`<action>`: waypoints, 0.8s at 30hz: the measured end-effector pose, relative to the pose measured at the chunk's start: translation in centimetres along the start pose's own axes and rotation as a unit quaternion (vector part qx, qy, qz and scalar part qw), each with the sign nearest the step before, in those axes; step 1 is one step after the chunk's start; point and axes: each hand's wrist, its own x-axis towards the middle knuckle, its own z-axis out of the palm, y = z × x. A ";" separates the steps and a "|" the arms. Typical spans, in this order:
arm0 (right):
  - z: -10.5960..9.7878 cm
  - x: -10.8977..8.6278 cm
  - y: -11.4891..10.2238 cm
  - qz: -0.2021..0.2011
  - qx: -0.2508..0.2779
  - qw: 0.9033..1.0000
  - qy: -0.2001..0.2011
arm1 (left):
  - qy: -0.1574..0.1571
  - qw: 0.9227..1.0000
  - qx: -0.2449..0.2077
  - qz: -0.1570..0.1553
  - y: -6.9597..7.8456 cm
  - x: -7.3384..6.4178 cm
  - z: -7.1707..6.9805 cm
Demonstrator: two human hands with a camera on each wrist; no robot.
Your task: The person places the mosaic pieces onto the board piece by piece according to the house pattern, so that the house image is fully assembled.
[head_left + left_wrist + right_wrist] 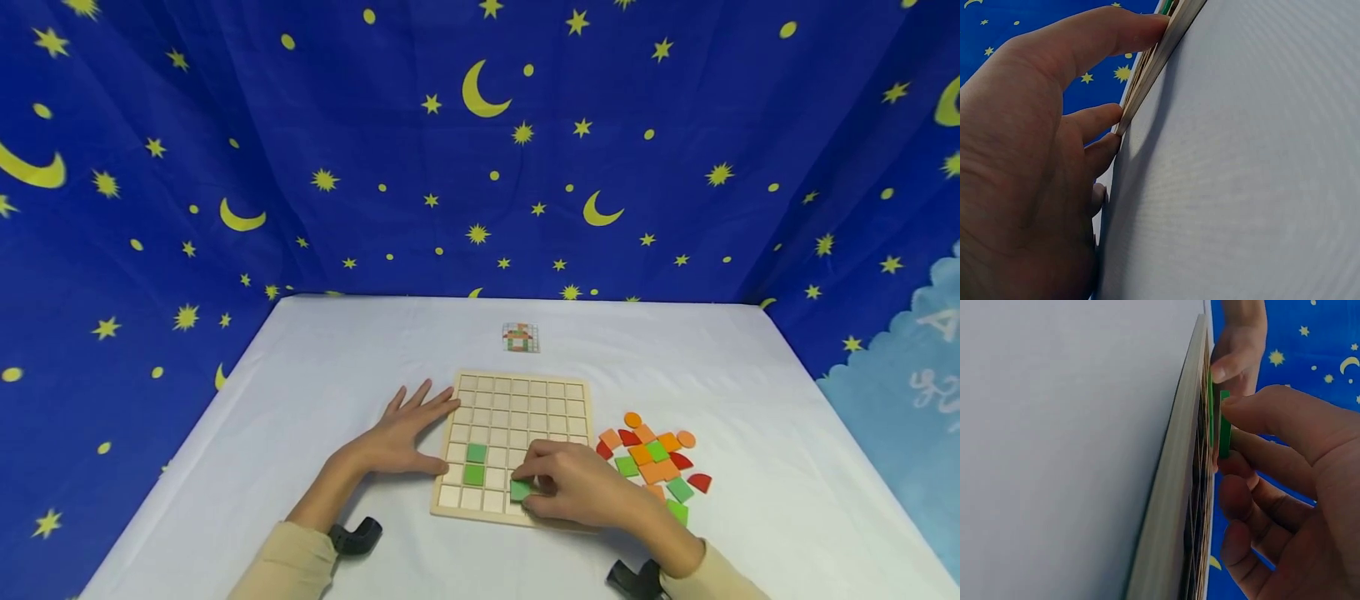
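My R hand point(577, 485) pinches a green tile point(519, 492) btwn thumb & fingertips, w/ the other fingers curled in toward the palm in the R wrist view. The tile is over the lower rows of the wooden grid board point(493, 501), approx mid-width; R wrist cam sees it edge-on, w/ a thin gap to the board, so it's just off the surface.

My L hand point(397, 437) is spread wide, nothing gripped: thumb tip on the board's L rim near the lower rows, fingertips at the same rim higher up.

2 squares sit in the board, 2nd col from L: a darker green square point(476, 453) & right below it a brighter green square point(473, 475).

R of the board, by my R forearm, loose pieces point(660, 472) lie close together on the white cloth point(360, 333): orange & green squares, red wedges, orange discs incl. one at the top point(633, 420). Small pattern card point(521, 337) lies beyond the board's far edge, pic in red/orange/green on a grid. Behind: blue curtain point(420, 150) w/ yellow stars & moons. Beige sleeves point(288, 558) on both arms, black gear point(357, 537) at each wrist.
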 end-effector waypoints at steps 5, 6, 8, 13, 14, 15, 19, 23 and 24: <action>0.5 0.7 -0.4 -0.004 0.019 1.000 -0.009 | 0.003 1.000 -0.003 0.000 0.1 -0.1 0.0; 0.5 0.8 -0.5 -0.005 0.020 1.000 -0.010 | 0.004 1.000 -0.003 0.000 0.0 -0.1 0.0; 0.6 1.1 -0.6 -0.010 0.017 1.000 -0.009 | 0.006 1.000 -0.001 0.001 0.0 -0.1 0.0; 1.0 1.9 -1.1 -0.029 0.010 1.000 -0.002 | 0.009 1.000 -0.002 0.005 0.0 -0.1 -0.1; 1.1 2.1 -1.2 -0.033 0.010 0.999 -0.001 | 0.010 1.000 -0.002 0.006 -0.1 -0.1 -0.1; 1.2 2.3 -1.3 -0.037 0.009 0.999 -0.001 | 0.010 1.000 -0.002 0.006 0.0 -0.1 -0.1; 1.7 3.1 -1.7 -0.045 0.015 0.999 -0.005 | 0.007 1.000 -0.001 0.008 0.1 -0.1 -0.3; 2.1 3.7 -2.0 -0.044 0.025 0.999 -0.010 | 0.004 1.000 0.001 0.009 -0.1 -0.1 -0.1; 2.3 3.8 -2.0 -0.044 0.025 0.999 -0.009 | 0.004 1.000 0.001 0.009 -0.1 -0.1 -0.1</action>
